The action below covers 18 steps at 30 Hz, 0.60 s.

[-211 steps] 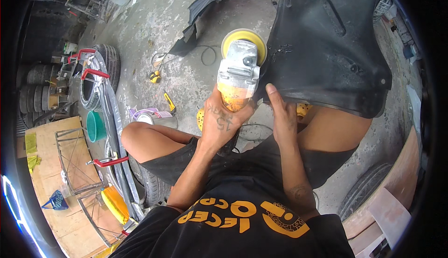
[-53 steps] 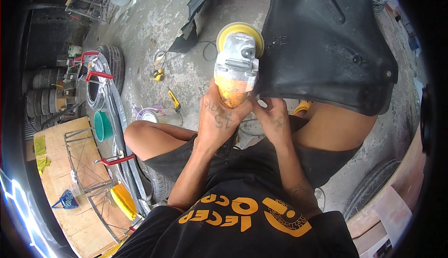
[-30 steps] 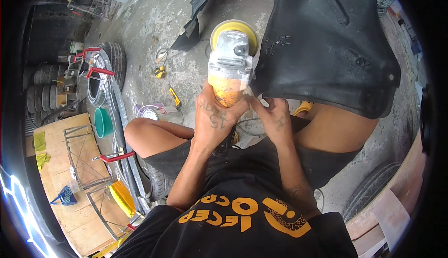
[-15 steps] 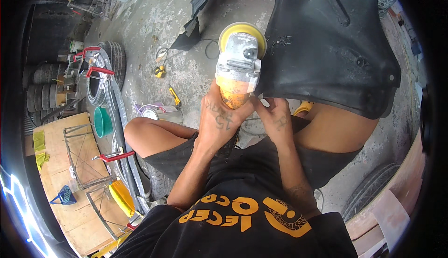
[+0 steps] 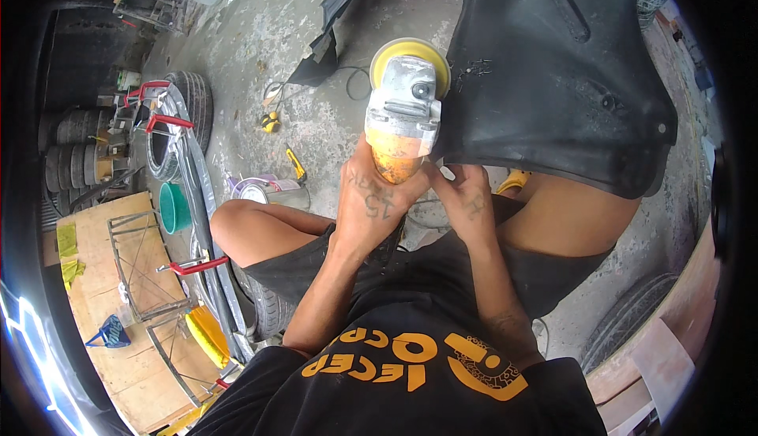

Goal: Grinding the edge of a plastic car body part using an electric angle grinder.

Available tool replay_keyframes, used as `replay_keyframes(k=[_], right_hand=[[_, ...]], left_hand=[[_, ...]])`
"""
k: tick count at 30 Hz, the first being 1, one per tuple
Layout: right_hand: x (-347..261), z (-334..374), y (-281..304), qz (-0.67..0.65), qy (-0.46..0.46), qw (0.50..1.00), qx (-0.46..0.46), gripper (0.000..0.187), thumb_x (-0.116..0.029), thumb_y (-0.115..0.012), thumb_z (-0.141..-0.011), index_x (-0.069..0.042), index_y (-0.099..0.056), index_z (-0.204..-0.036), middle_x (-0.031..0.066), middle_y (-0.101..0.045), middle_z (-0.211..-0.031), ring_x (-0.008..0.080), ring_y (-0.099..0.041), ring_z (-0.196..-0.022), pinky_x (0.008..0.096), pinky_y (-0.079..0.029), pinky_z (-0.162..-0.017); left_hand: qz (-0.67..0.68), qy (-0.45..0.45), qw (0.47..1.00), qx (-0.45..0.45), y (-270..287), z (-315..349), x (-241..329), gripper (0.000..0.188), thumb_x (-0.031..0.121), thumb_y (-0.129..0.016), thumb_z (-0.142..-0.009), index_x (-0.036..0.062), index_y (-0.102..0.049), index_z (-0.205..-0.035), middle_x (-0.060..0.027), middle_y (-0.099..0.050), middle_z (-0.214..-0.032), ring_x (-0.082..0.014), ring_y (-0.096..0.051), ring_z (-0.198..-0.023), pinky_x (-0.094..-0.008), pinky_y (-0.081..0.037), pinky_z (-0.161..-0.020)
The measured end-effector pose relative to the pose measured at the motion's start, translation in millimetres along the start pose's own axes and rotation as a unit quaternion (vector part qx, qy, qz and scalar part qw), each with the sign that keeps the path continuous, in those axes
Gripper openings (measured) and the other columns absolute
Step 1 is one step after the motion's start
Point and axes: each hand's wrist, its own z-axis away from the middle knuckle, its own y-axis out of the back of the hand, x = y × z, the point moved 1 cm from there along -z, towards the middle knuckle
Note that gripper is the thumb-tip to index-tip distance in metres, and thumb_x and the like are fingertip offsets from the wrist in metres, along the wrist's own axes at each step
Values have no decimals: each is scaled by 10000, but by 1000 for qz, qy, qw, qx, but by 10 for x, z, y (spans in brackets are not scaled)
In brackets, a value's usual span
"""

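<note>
I hold an angle grinder (image 5: 404, 112) with a worn orange body, a scuffed silver head and a round yellow pad (image 5: 410, 44). My left hand (image 5: 371, 197) is closed around its body. Close against it, my right hand (image 5: 472, 199) has its fingers curled in, thumb beside the left thumb. Whatever the right fingers grip is hidden. A large black moulded plastic panel (image 5: 553, 112) rests over my right leg, just right of the grinder. Small shreds (image 5: 476, 67) lie on the panel near the pad.
A yellow utility knife (image 5: 296, 165), a can (image 5: 272, 191) and a yellow-black tool (image 5: 271, 123) are on the concrete floor at left. Beyond them, red clamps (image 5: 170, 121) grip a long silver part over tyres (image 5: 189, 97). Another black panel piece (image 5: 347, 10) lies ahead.
</note>
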Motion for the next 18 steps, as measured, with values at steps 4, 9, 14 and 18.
replay_keyframes(k=[4, 9, 14, 18], right_hand=[[-42, 14, -11, 13, -11, 1000, 9, 366, 2, -670, -946, 32, -571, -1296, 106, -631, -1247, 207, -613, -1184, 326, -528, -922], [-45, 3, -2, 14, -17, 1000, 8, 358, -16, -683, -942, 31, -582, -1282, 102, -645, -1218, 206, -618, -1176, 324, -526, -908], [-77, 4, -15, 17, -26, 1000, 4, 365, -9, -682, -940, 31, -581, -1288, 103, -644, -1221, 205, -615, -1181, 326, -526, -914], [-52, 11, -18, 0, -6, 1000, 13, 375, 18, -664, -943, 36, -566, -1305, 105, -630, -1247, 201, -603, -1195, 330, -522, -940]], left_hand=[[3, -16, 1000, 6, -7, 1, -22, 462, 152, -781, -803, -61, -592, -1167, -195, -737, -992, -248, -733, -897, -365, -559, -796], [-2, 3, 1000, 1, -8, -1, 3, 458, 146, -779, -803, -63, -590, -1164, -198, -736, -990, -247, -730, -887, -366, -559, -794], [-1, 4, 1000, 2, -5, 0, 7, 455, 138, -777, -803, -67, -589, -1163, -199, -737, -986, -248, -731, -891, -365, -559, -797], [-1, -12, 1000, 7, -16, -4, 11, 448, 128, -770, -805, -64, -591, -1168, -202, -738, -991, -250, -734, -908, -364, -559, -807]])
